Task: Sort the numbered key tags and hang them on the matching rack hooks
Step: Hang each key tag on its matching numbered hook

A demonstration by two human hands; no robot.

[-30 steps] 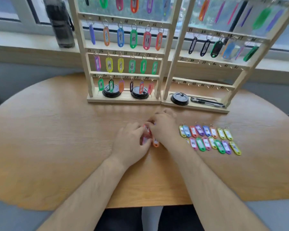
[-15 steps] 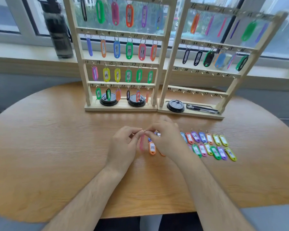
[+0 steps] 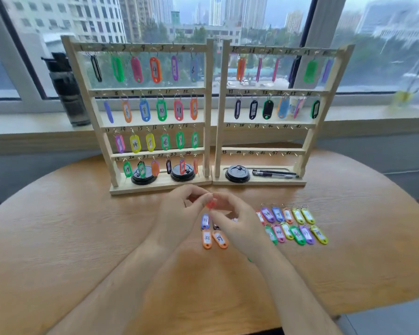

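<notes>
My left hand point(image 3: 179, 213) and my right hand point(image 3: 237, 223) meet above the table, and together they pinch a small red key tag point(image 3: 211, 204) lifted off the wood. Below them lie two orange tags marked 38 point(image 3: 207, 238) and 39 point(image 3: 220, 238) and a blue tag point(image 3: 205, 221). Two rows of several coloured tags point(image 3: 293, 224) lie to the right. The left wooden rack point(image 3: 140, 112) carries tags on all rows. The right rack point(image 3: 271, 112) has tags on its upper two rows; its hooks 37 to 48 point(image 3: 264, 126) are bare.
Three black cup lids point(image 3: 237, 174) and two black pens point(image 3: 273, 174) sit on the rack bases. A dark bottle point(image 3: 68, 93) stands on the window sill behind the left rack. The round wooden table point(image 3: 70, 238) curves away on both sides.
Both hands have risen from the table with the red tag pinched between them. The tags under them, 38 and 39, have come into view. The camera has tilted upward.
</notes>
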